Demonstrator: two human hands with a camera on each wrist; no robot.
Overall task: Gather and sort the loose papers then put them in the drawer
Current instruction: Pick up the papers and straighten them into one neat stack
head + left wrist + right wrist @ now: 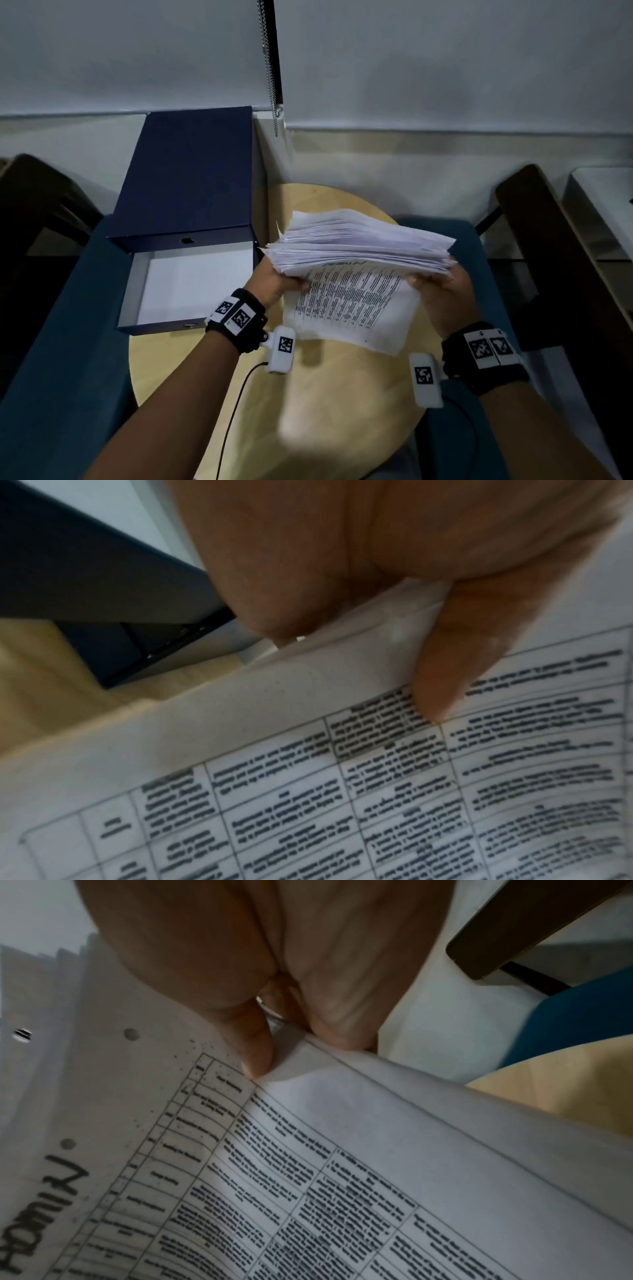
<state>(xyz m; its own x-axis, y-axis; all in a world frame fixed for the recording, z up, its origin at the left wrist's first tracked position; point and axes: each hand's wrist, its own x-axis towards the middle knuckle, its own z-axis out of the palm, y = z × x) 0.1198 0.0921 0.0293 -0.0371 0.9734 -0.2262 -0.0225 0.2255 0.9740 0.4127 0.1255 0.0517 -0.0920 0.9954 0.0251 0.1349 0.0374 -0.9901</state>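
You hold the stack of papers (359, 243) on edge above the round table (342, 411), left hand (274, 281) and right hand (442, 291) each clamped thumb-over-fingers on an end, likely to square it for the open drawer (191, 284) just left.

The right hand (260, 969) grips the stack of papers (342, 1164) at its edge, thumb (255, 1053) pressed on the top printed sheet. That sheet carries a ruled table and handwritten lettering. A round wooden tabletop (565, 1080) lies beyond the stack's edge.
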